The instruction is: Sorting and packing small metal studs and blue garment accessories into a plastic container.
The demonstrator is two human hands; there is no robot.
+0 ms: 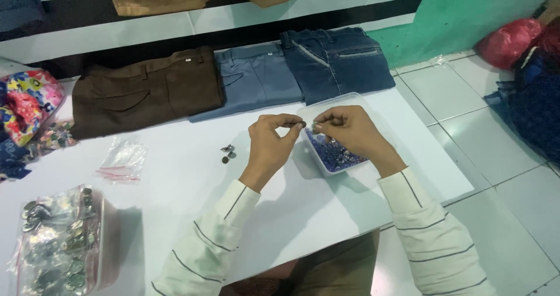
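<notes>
Brown button [301, 123] pinched by left hand [271, 141] | right hand [350, 130] pinching tiny unclear piece [314, 124] | tub [326, 106] half-hidden

The worktop [175, 173] looks smooth and matt white. At its twelve o'clock edge lie three folded trousers of cloth: brown twill [146, 89], grey-blue fabric [254, 80], dark denim [338, 60]. The tray [326, 104] at three o'clock is clear plastic, holding shiny bluish studs [332, 155]. The bag [55, 243] at eight o'clock is glossy film over metallic buttons. The floor tiles [501, 156] gleam.
</notes>
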